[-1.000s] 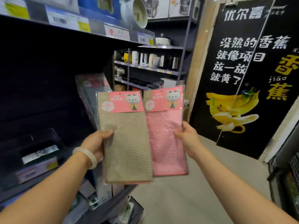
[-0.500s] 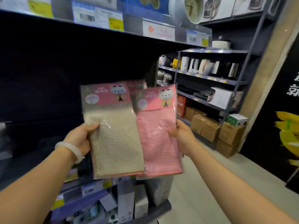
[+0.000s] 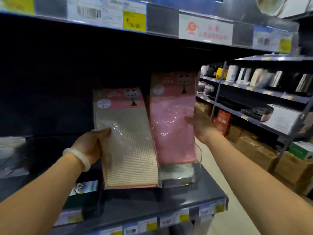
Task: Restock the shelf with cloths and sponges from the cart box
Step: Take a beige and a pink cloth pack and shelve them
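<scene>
My left hand (image 3: pixel 89 146) grips a packaged beige waffle cloth (image 3: pixel 130 150) by its left edge, upright over the dark shelf (image 3: pixel 152 206). My right hand (image 3: pixel 201 126) holds a packaged pink cloth (image 3: pixel 172 119) by its right edge, further in and higher, at the shelf's right end. Both packs have pink header cards with a cartoon figure. Below the pink pack another packaged cloth (image 3: pixel 177 172) stands in a clear holder on the shelf. The cart box is out of view.
An upper shelf edge with price tags (image 3: pixel 133 21) runs overhead. Boxed goods (image 3: pixel 84 189) sit on the shelf at left. An aisle floor (image 3: pixel 223 200) lies to the right, with far shelves of kettles (image 3: pixel 245 75) and cardboard boxes (image 3: pixel 291 167).
The view has swung left toward the shelf. Both hands have moved the cloths forward into the shelf bay; the pink pack has separated from the beige one and gone deeper.
</scene>
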A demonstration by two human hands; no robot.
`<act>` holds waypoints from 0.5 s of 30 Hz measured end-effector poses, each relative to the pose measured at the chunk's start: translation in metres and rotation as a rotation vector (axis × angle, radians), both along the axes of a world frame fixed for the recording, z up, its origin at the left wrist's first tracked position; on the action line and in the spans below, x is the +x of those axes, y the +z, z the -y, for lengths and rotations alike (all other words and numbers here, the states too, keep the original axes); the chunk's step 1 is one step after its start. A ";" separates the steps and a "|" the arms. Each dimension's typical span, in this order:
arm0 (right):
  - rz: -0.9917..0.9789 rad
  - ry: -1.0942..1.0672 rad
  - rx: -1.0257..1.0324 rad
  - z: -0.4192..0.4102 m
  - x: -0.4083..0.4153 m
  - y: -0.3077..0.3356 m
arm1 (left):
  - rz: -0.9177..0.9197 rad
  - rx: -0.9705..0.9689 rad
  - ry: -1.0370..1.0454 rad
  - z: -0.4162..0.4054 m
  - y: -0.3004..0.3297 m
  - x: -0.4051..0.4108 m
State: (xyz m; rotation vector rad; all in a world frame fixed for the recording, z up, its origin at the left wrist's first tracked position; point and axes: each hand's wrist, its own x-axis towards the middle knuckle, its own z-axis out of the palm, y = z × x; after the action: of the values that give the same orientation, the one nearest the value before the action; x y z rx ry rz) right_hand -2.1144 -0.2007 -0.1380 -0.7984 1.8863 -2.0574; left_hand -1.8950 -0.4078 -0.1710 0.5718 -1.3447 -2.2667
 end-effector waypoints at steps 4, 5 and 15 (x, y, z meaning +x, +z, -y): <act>0.021 0.108 -0.003 0.017 -0.030 -0.027 | 0.007 -0.020 0.098 0.001 0.000 -0.008; 0.027 0.090 0.045 0.019 -0.035 -0.037 | 0.009 -0.012 0.122 0.001 -0.001 -0.011; -0.496 -0.253 0.703 0.025 -0.044 -0.071 | 0.067 0.002 0.161 -0.012 -0.002 -0.036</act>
State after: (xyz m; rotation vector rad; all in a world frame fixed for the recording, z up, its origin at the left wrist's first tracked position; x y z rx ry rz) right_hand -2.1589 -0.2256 -0.2089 -0.9537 2.8465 -1.1736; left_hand -1.9308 -0.3956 -0.1727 0.7353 -1.2789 -2.1373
